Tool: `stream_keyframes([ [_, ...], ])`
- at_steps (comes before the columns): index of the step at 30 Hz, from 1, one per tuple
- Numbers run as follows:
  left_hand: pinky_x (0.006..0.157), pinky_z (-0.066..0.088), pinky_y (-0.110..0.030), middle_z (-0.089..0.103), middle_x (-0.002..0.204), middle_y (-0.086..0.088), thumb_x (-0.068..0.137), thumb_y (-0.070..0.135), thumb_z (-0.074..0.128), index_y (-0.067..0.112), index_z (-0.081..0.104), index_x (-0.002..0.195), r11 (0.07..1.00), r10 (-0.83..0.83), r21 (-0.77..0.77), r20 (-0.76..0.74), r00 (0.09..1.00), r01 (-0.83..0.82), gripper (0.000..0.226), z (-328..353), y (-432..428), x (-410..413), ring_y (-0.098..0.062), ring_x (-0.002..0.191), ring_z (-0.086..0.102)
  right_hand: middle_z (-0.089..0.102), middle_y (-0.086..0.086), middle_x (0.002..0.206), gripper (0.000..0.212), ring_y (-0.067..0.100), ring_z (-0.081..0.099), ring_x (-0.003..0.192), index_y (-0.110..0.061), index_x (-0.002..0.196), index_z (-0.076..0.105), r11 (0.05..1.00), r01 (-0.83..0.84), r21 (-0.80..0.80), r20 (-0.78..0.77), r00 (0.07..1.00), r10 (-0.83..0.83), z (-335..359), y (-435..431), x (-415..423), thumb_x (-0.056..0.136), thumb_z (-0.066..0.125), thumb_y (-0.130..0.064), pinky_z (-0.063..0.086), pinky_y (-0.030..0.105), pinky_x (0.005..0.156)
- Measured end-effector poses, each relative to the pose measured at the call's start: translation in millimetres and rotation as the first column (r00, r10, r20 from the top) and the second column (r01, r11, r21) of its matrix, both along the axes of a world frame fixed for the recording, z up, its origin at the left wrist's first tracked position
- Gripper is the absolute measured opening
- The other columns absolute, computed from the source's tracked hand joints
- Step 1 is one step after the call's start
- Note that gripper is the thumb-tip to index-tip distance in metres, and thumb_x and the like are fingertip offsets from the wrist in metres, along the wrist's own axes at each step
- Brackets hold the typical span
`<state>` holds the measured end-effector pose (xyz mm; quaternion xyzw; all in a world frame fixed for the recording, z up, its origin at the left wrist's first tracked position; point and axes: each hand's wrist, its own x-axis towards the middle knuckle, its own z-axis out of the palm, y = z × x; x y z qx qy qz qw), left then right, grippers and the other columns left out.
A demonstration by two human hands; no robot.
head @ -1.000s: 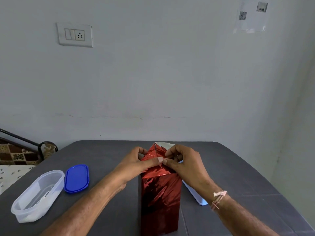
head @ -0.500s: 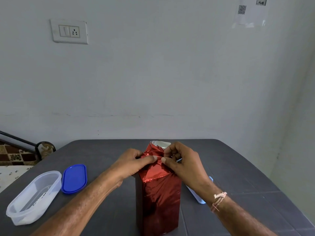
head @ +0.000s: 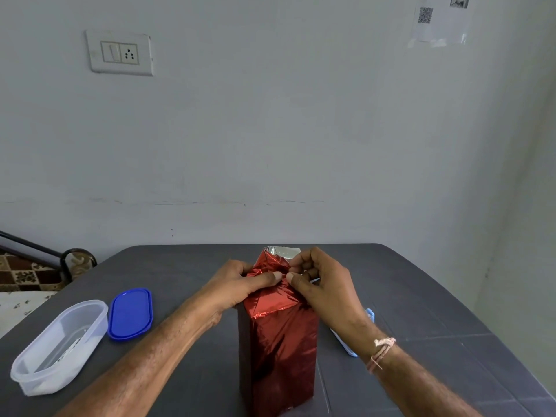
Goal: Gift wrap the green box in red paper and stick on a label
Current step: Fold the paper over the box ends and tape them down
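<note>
The box stands upright on the table (head: 421,296), right in front of the person and already sheathed in paper (head: 279,350); no green shows. It is on end, I'd say, so the open top faces up for folding. Both hands work on that top. The left hand (head: 237,285) lays its thumb across the front flap with its fingers curled behind. The right hand (head: 326,285) pinches the gathered paper between thumb and bent fingers. The thumbs meet tip to tip, which pins the crease so the slippery foil cannot spring back. A silver flap (head: 282,251) stands unfolded at the back. A pale blue thing (head: 350,346) lies half hidden behind the right wrist. The tub (head: 60,347) and its lid (head: 131,313) sit apart on the left, out of the way.

Against a second ago little differs. The hands have stayed on the same fold, the thumbs perhaps closer, the box a touch nearer. No label is in sight.
</note>
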<state>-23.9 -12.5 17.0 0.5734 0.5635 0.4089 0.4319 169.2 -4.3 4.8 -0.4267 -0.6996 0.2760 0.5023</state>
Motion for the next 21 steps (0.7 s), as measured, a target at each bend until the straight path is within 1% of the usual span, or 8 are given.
stream_keyframes([
  [4,0.085,0.061,-0.029,0.081,0.097,-0.005,0.081,0.037,0.084,0.015,0.079,0.109,1.000,0.013,-0.010,0.084,0.996,-0.012,0.036,-6,-1,0,-0.021,0.093,0.078,0.076,0.003,0.098,0.015,0.016,0.070,0.085,-0.017,0.105,0.071,0.988,-0.109,-0.111,-0.177,0.980,0.088,0,0,9,0.091,0.075,-0.013,0.059,0.027,0.080],
  [8,0.092,0.059,-0.034,0.081,0.097,-0.006,0.081,0.036,0.084,0.014,0.078,0.107,0.999,0.026,-0.021,0.108,0.994,-0.024,0.035,-9,-1,1,-0.023,0.096,0.077,0.075,0.012,0.104,0.017,0.018,0.072,0.083,-0.010,0.111,0.069,0.960,-0.155,-0.233,-0.420,0.907,0.045,-1,0,33,0.095,0.072,-0.013,0.057,0.029,0.071],
  [10,0.090,0.060,-0.032,0.081,0.097,-0.006,0.080,0.036,0.085,0.014,0.078,0.107,0.999,0.029,-0.023,0.114,0.993,-0.026,0.036,-9,0,1,-0.023,0.096,0.077,0.076,0.009,0.101,0.011,0.017,0.072,0.082,-0.014,0.106,0.072,0.964,-0.004,-0.266,-0.367,0.925,-0.098,-9,8,52,0.095,0.072,-0.016,0.054,0.033,0.069],
  [12,0.086,0.060,-0.028,0.081,0.096,-0.005,0.081,0.036,0.084,0.013,0.079,0.107,0.999,0.025,-0.024,0.120,0.992,-0.022,0.035,-10,1,1,-0.023,0.095,0.077,0.076,0.001,0.095,0.005,0.017,0.071,0.085,-0.019,0.098,0.074,0.931,0.246,-0.268,-0.190,0.934,-0.302,-21,23,76,0.095,0.071,-0.021,0.052,0.032,0.072],
  [15,0.078,0.059,-0.023,0.081,0.096,-0.006,0.082,0.034,0.083,0.014,0.079,0.105,0.999,0.025,-0.024,0.133,0.991,-0.022,0.031,-11,0,1,-0.021,0.091,0.077,0.073,0.005,0.085,0.030,0.016,0.060,0.074,-0.002,0.097,0.074,0.821,0.472,-0.323,0.125,0.881,-0.457,-48,46,112,0.094,0.069,-0.031,0.058,0.045,0.073],
  [16,0.076,0.059,-0.022,0.081,0.095,-0.006,0.082,0.034,0.083,0.013,0.079,0.104,0.999,0.029,-0.029,0.140,0.990,-0.026,0.030,-10,-1,2,-0.020,0.089,0.077,0.069,0.013,0.082,0.040,0.017,0.056,0.073,0.006,0.100,0.071,0.795,0.485,-0.365,0.194,0.875,-0.444,-56,52,120,0.095,0.068,-0.034,0.060,0.046,0.071],
  [18,0.076,0.059,-0.024,0.081,0.094,-0.006,0.082,0.035,0.083,0.013,0.079,0.105,0.999,0.030,-0.037,0.147,0.989,-0.024,0.032,-11,0,2,-0.020,0.086,0.077,0.060,0.015,0.083,0.049,0.021,0.055,0.076,0.014,0.106,0.066,0.761,0.455,-0.462,0.246,0.891,-0.383,-66,56,126,0.097,0.066,-0.034,0.059,0.038,0.060],
  [21,0.081,0.059,-0.028,0.081,0.093,-0.006,0.081,0.035,0.083,0.014,0.079,0.105,0.999,0.029,-0.045,0.152,0.988,-0.022,0.032,-11,1,2,-0.020,0.086,0.077,0.067,0.016,0.100,0.047,0.026,0.066,0.090,0.011,0.110,0.067,0.735,0.367,-0.570,0.192,0.929,-0.315,-76,64,130,0.098,0.067,-0.034,0.061,0.033,0.062],
])
